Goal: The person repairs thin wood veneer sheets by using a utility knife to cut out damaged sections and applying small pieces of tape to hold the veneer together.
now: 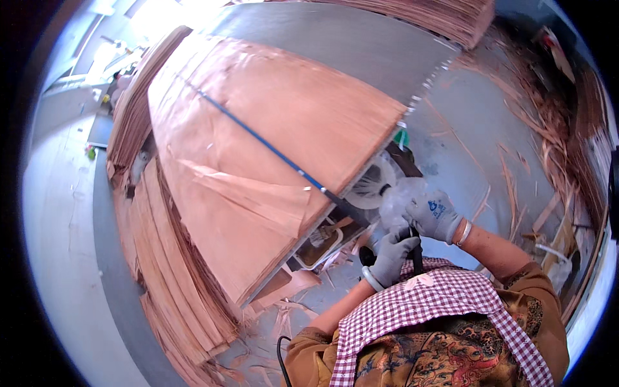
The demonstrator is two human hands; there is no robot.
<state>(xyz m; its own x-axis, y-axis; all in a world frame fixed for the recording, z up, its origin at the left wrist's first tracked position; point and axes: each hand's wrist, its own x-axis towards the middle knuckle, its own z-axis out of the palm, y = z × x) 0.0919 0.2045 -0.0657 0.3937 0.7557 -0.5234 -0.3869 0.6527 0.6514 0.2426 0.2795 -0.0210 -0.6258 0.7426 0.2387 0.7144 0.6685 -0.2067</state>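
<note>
In the head view, my gloved left hand (pixel 394 255) is closed on a black strip or handle (pixel 416 259) in front of my checked apron. Just above it, my gloved right hand (pixel 431 213) has its fingers curled at a crumpled translucent plastic bag (pixel 394 203) and the top of the black item; exactly what it grips is partly hidden. Beside both hands is a worktable holding a sheet of pinkish wood veneer (pixel 284 129) with a torn flap at its near left. A long blue bar (pixel 251 135) with a black end lies across the sheet, pointing toward my hands.
Tall veneer stacks stand left (pixel 180 258), at the back (pixel 438 16) and right (pixel 587 109). A grey board (pixel 329 45) covers the table's back part. A tray with a brush (pixel 316 245) and a round white object (pixel 361 187) are under the table edge. Wood scraps (pixel 509 180) litter the floor.
</note>
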